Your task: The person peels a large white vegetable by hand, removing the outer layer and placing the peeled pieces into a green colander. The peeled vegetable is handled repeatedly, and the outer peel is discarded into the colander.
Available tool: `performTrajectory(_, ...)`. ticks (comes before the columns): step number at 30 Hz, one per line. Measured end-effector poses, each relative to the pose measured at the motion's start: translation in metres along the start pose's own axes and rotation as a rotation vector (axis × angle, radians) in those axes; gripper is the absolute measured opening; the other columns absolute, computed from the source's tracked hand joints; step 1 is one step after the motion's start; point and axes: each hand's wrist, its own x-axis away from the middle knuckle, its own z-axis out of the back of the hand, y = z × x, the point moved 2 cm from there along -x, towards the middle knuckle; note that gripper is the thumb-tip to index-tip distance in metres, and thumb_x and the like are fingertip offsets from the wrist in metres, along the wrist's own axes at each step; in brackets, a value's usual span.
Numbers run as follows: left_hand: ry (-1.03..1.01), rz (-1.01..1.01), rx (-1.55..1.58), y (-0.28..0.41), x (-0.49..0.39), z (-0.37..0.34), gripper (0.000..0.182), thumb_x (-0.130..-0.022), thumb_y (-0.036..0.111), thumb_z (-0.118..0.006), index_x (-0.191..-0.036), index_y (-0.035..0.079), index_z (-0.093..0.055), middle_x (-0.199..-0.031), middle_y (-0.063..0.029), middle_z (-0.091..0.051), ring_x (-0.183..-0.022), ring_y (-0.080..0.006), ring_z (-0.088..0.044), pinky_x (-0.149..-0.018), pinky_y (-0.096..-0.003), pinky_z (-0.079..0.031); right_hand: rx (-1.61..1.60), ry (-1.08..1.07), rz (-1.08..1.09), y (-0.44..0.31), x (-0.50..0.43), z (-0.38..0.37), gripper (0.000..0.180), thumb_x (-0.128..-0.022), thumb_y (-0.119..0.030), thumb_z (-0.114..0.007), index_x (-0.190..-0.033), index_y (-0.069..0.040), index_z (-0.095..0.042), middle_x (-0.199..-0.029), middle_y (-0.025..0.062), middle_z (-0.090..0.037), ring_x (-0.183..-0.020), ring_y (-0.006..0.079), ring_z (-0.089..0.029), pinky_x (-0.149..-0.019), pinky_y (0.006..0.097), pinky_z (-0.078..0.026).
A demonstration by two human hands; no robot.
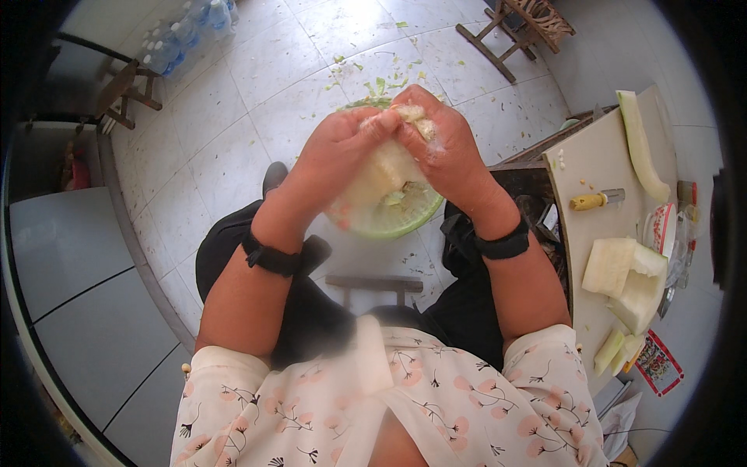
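Observation:
My left hand (pixel 356 146) and my right hand (pixel 437 131) meet above a green-rimmed basin (pixel 429 219) on the floor between my feet. Pale, soft, stringy melon or gourd pulp (pixel 423 122) sticks out of the fingers of my right hand. The fingertips of my left hand press against the same clump; how much of it they hold is hidden. Below the hands, a blurred pale yellowish mass and some green scraps (pixel 395 198) show in the basin. A haze over the middle of the view hides detail there.
On the right, a board-topped table (pixel 607 225) bears a peeler or knife with a yellow handle (pixel 588 202), a long gourd slice (pixel 639 146), large pale gourd pieces (pixel 610 265) and a patterned bowl (pixel 662 227). Peel scraps (pixel 380 86) litter the tiled floor. Wooden stools stand farther off.

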Motion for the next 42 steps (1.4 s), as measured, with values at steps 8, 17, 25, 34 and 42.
performTrajectory(8, 0.066, -0.054, 0.194, 0.0, 0.0, -0.002, 0.038, -0.099, 0.034, -0.057, -0.11, -0.002, -0.062, -0.099, -0.005, -0.067, -0.086, -0.0103, -0.063, -0.079, -0.026, -0.053, -0.068, 0.178, -0.025, -0.003, 0.001, -0.012, 0.018, -0.094, -0.023, -0.061, -0.09, -0.005, -0.056, -0.076, 0.0131, -0.061, -0.069, 0.0257, -0.059, -0.065, 0.0344, -0.048)
performTrajectory(17, 0.15, -0.09, 0.444, -0.002, -0.006, -0.01, 0.029, -0.098, 0.029, -0.06, -0.104, 0.001, -0.062, -0.089, -0.0032, -0.067, -0.075, -0.0088, -0.063, -0.067, -0.024, -0.052, -0.264, 0.312, -0.12, -0.001, 0.003, -0.021, 0.015, -0.096, -0.02, -0.059, -0.092, -0.005, -0.057, -0.08, 0.0032, -0.059, -0.075, 0.0114, -0.053, -0.069, 0.0286, -0.047)
performTrajectory(25, 0.197, -0.079, 0.443, -0.002, -0.008, -0.01, 0.032, -0.097, 0.033, -0.061, -0.103, 0.001, -0.062, -0.09, -0.0046, -0.066, -0.076, -0.011, -0.063, -0.067, -0.0251, -0.052, -0.513, 0.439, -0.211, 0.002, 0.004, -0.025, 0.015, -0.096, -0.019, -0.059, -0.094, -0.005, -0.057, -0.087, 0.0017, -0.057, -0.083, 0.0094, -0.05, -0.077, 0.0263, -0.045)
performTrajectory(34, 0.273, -0.097, 0.478, -0.003, -0.009, -0.014, 0.032, -0.098, 0.033, -0.059, -0.102, 0.002, -0.062, -0.089, -0.0053, -0.066, -0.077, -0.0125, -0.064, -0.067, -0.0272, -0.053, -0.409, 0.513, -0.128, 0.005, 0.005, -0.027, 0.01, -0.096, -0.015, -0.061, -0.096, -0.006, -0.056, -0.083, 0.0002, -0.056, -0.08, 0.009, -0.051, -0.074, 0.0262, -0.045)
performTrajectory(42, 0.529, -0.168, 0.515, 0.003, -0.006, 0.033, 0.026, -0.1, 0.03, -0.056, -0.101, 0.004, -0.058, -0.085, -0.0038, -0.06, -0.079, -0.0157, -0.061, -0.073, -0.0321, -0.053, -0.778, 0.621, -0.332, 0.019, -0.006, 0.021, 0.013, -0.097, -0.018, -0.062, -0.095, -0.01, -0.052, -0.077, -0.0018, -0.051, -0.069, 0.0073, -0.048, -0.062, 0.0242, -0.046)
